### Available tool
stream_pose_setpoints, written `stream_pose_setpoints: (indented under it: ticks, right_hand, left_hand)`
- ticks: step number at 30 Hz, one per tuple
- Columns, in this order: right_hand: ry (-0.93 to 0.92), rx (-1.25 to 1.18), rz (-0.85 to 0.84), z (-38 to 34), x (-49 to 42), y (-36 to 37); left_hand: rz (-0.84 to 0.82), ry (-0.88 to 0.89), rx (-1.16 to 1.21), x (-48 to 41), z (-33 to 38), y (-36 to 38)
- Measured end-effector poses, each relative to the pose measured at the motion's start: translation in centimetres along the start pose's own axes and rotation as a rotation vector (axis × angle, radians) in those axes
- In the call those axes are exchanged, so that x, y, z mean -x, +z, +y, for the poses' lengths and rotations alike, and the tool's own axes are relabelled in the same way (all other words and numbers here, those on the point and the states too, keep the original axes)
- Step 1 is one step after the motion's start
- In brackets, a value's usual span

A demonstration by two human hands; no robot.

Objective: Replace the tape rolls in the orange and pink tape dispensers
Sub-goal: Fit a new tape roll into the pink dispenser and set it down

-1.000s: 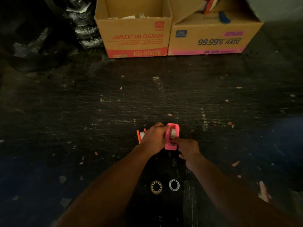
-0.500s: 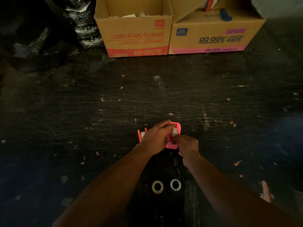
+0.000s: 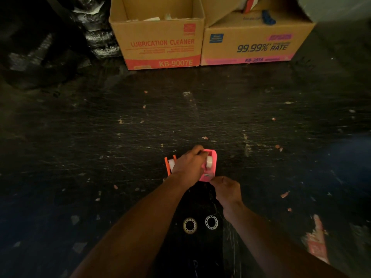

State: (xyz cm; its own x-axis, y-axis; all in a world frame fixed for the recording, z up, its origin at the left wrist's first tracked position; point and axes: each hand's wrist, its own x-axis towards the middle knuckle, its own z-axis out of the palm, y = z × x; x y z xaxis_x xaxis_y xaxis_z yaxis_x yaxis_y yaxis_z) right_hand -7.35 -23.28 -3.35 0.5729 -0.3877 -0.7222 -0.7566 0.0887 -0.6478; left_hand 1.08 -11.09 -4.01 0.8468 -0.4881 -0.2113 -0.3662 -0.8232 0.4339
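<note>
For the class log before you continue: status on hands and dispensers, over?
Left hand steadying pink dispenser, roll seated. Right hand pinching at its cutter end. Orange dispenser beside, roll in. Two empty cores nearby, nothing obstructing.

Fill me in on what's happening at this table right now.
A person is working on the pink tape dispenser, which has a roll seated in it. The left hand steadies it while the right hand is at its cutter end. The orange dispenser sits just left, also loaded. Two empty-looking tape cores lie nearer the person.
</note>
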Motion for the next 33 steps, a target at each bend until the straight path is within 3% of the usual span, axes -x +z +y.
stream_pose_setpoints:
  ticks: [7, 16, 23, 27, 30, 33]
  right_hand:
    - [0.069, -0.032, -0.065, -0.6, 0.4, 0.2]
    - [0.037, 0.096, -0.058, 0.3, -1.4, -0.1]
    - [0.02, 0.349, -0.038, 0.0, -2.4, -0.7]
    - [0.002, 0.445, -0.059, -0.8, -3.3, -2.1]
    - [-0.083, 0.385, -0.025, -2.4, -4.3, -2.3]
    - [-0.147, 0.358, -0.028, -4.3, -4.7, -1.5]
  left_hand:
    - [0.03, 0.069, -0.059, 0.2, -0.3, 0.2]
    - [-0.023, 0.0, -0.037, 0.0, 0.0, -0.1]
    - [-0.004, -0.016, 0.008, 0.5, -0.3, 0.4]
    - [0.086, 0.022, 0.032, 1.5, -1.1, -0.4]
    - [0.191, -0.096, 0.008, 2.6, -2.0, -1.6]
    - [0.285, -0.335, 0.043, 3.8, -3.4, -2.1]
